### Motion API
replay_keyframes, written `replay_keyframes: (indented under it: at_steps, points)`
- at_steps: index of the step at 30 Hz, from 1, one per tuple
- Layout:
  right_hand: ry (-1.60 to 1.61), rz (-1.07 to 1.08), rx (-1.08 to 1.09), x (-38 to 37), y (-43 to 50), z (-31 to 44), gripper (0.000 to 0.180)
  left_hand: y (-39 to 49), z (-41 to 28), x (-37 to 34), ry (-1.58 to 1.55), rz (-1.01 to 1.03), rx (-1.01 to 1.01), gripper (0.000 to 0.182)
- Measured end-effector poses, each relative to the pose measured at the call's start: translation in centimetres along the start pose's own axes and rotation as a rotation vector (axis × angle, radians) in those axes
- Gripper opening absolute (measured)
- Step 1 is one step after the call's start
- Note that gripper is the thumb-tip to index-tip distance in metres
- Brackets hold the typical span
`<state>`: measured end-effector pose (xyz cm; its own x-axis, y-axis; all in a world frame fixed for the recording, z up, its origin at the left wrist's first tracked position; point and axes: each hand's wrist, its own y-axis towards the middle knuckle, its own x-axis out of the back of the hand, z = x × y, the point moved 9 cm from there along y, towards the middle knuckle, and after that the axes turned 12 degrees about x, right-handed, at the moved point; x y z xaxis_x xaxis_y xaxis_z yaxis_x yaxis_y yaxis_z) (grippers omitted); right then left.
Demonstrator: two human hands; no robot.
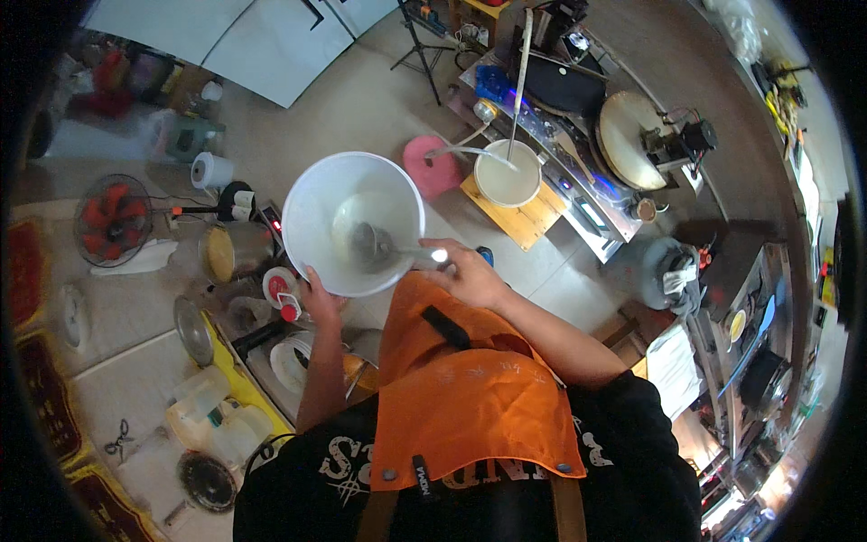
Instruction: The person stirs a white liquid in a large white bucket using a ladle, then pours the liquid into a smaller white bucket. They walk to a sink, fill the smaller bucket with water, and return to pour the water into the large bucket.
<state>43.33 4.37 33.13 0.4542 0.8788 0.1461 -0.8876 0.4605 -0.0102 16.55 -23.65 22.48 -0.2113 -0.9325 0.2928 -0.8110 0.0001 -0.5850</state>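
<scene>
A large white plastic bucket (308,196) is held up in front of the orange apron (467,406). My left hand (320,298) grips its near left rim. Inside the bucket lies the bowl of a metal ladle (371,244), over what looks like a pale residue at the bottom. My right hand (464,271) is closed around the ladle's handle at the bucket's right rim. Just beyond my left hand stands a container with a red cap (289,312).
A second bucket (482,183) with liquid, a hose and a long-handled tool stands on a wooden board (525,227) to the right. A pink stool (431,166) is ahead. A metal pot (234,251) and a red-bladed fan (113,220) stand left. A gas cylinder (640,271) is at right.
</scene>
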Motion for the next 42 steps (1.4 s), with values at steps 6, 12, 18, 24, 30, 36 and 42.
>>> replay_keyframes:
  at_steps: [6, 12, 18, 24, 30, 36, 42]
  points:
    - [-0.077, 0.039, -0.087, 3.2, 3.6, -7.5, 0.034, 10.8, -4.4, -7.7, -0.126, 0.096, 0.001, 0.067]
    - [0.081, -0.145, -0.587, 7.1, 0.4, -18.6, 0.03, 23.5, -8.1, -17.5, -0.024, 0.246, -0.016, 0.072]
    - [0.353, -0.433, -0.823, 5.9, 2.6, -23.9, 0.03, 36.9, -9.8, -28.4, 0.108, 0.528, 0.035, 0.065]
    - [0.528, -0.657, -0.91, 1.7, 8.9, -30.4, 0.032, 45.9, -9.8, -39.2, 0.496, 0.691, 0.026, 0.062]
    - [0.729, -0.959, -0.848, 0.2, 15.1, -35.6, 0.047, 48.4, -7.6, -46.7, 0.835, 0.773, -0.041, 0.059]
    - [0.892, -1.269, -0.769, 2.4, 19.0, -40.0, 0.039, 48.2, -5.2, -52.2, 1.016, 0.869, -0.022, 0.062]
    - [0.995, -1.455, -0.65, 3.4, 20.0, -42.1, 0.027, 47.6, -4.7, -57.1, 1.147, 0.936, -0.283, 0.067]
